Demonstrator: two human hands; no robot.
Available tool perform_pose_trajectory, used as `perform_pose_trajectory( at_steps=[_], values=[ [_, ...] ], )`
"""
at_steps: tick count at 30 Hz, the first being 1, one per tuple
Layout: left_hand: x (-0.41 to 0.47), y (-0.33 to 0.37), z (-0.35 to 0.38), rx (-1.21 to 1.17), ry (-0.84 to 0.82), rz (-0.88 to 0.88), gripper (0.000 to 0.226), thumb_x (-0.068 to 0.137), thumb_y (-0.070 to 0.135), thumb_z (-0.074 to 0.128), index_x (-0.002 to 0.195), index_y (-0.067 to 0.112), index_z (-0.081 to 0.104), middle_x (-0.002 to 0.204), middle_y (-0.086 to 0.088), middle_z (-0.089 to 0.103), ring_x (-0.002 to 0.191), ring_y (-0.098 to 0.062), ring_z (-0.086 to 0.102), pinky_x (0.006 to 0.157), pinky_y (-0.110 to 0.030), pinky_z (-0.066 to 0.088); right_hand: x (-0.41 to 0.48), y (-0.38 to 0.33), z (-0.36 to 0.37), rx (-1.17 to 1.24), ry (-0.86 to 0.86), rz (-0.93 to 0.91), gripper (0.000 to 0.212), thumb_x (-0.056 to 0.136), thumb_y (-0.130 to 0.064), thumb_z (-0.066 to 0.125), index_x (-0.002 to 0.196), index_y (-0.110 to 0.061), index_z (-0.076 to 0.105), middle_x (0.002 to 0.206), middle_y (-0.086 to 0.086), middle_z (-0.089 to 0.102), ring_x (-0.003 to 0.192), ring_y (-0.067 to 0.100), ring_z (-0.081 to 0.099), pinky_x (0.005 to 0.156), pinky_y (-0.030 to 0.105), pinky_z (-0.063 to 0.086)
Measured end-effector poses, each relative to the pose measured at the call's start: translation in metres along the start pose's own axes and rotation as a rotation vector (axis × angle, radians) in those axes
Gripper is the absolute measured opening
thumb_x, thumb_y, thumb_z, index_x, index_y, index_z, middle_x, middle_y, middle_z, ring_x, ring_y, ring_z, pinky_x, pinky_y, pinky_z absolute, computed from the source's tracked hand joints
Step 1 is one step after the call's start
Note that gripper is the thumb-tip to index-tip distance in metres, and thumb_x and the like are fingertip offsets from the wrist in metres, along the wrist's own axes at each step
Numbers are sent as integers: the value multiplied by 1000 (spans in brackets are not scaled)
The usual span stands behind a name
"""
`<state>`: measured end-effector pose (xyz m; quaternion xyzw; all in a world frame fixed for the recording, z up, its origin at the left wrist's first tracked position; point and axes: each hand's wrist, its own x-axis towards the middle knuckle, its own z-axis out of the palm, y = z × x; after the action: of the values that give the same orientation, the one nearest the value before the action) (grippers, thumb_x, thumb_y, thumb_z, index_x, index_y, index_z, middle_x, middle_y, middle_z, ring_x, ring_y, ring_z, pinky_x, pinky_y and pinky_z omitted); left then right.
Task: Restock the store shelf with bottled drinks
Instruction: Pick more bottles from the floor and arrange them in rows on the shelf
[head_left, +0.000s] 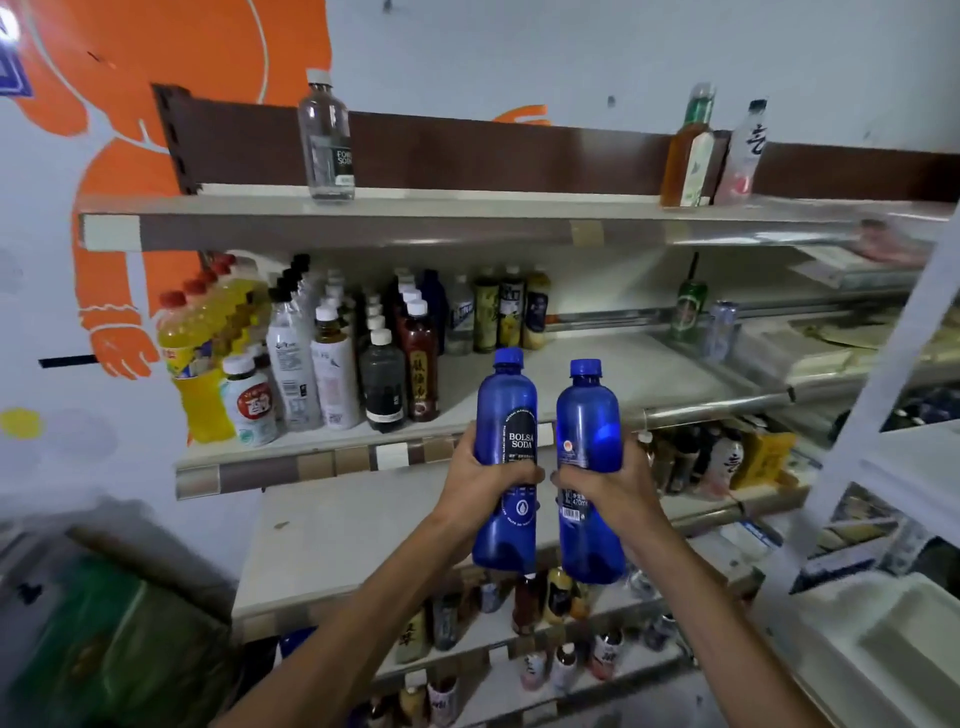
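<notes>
My left hand (480, 480) grips a blue soda bottle (506, 415) with a blue cap around its middle. My right hand (610, 486) grips a second blue bottle (589, 415) the same way. Both bottles stand upright, side by side, in front of the edge of the second shelf (597, 379). That shelf holds several rows of bottles (332, 358) on its left half, and its right half is bare.
The top shelf (467, 213) carries a clear bottle (327, 140) at left and two bottles (711, 156) at right. Two cans (704, 322) stand at the second shelf's back right. Lower shelves (363, 525) hold more bottles. A white rack (883, 364) stands at right, green packs (104, 649) at lower left.
</notes>
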<state>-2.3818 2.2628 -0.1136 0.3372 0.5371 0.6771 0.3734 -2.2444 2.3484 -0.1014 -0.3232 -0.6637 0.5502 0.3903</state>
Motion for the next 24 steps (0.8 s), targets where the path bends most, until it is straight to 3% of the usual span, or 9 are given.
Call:
perform_pose_trajectory(
  at_steps=[5, 10, 15, 18, 21, 24],
  values=[
    [31, -6, -15, 4, 52, -12, 68, 56, 9, 85, 115, 16, 52, 96, -16, 64, 76, -29, 65, 77, -52, 58, 32, 1, 18, 13, -43, -13, 37, 68, 8, 76, 88, -16, 55, 72, 4, 61, 65, 16, 60, 61, 29, 53],
    [66, -12, -36, -36, -36, -78, 78, 55, 18, 90, 122, 19, 50, 108, -16, 67, 93, -35, 67, 84, -56, 55, 66, 12, 24, -15, -76, -8, 42, 67, 3, 77, 100, -12, 56, 82, 11, 66, 72, 21, 64, 68, 35, 55],
    [90, -16, -52, -99, -107, -130, 87, 46, 22, 76, 127, 13, 46, 107, -12, 61, 93, -28, 61, 79, -42, 55, 87, 25, 27, -24, -79, 23, 41, 67, 5, 77, 98, -10, 54, 77, 8, 60, 68, 18, 59, 63, 29, 52],
    [102, -21, -58, -62, -135, -126, 86, 48, 20, 74, 129, 11, 44, 107, -13, 60, 93, -28, 61, 81, -42, 55, 94, 32, 27, -30, -81, 58, 44, 67, 4, 78, 101, -11, 54, 82, 11, 60, 74, 23, 60, 70, 37, 53],
    [111, -23, -57, 31, -88, -113, 84, 55, 15, 80, 130, 13, 43, 114, -11, 63, 99, -28, 65, 87, -47, 55, 100, 35, 27, -36, -68, 75, 44, 67, 5, 77, 101, -11, 54, 82, 12, 60, 75, 24, 61, 72, 40, 53],
    [119, -24, -52, 103, -7, -54, 71, 68, 6, 83, 128, 15, 46, 115, -7, 64, 100, -21, 66, 79, -35, 57, 105, 35, 24, -33, -64, 76, 45, 67, 5, 77, 101, -15, 54, 83, 10, 62, 76, 26, 62, 73, 41, 54]
  ],
)
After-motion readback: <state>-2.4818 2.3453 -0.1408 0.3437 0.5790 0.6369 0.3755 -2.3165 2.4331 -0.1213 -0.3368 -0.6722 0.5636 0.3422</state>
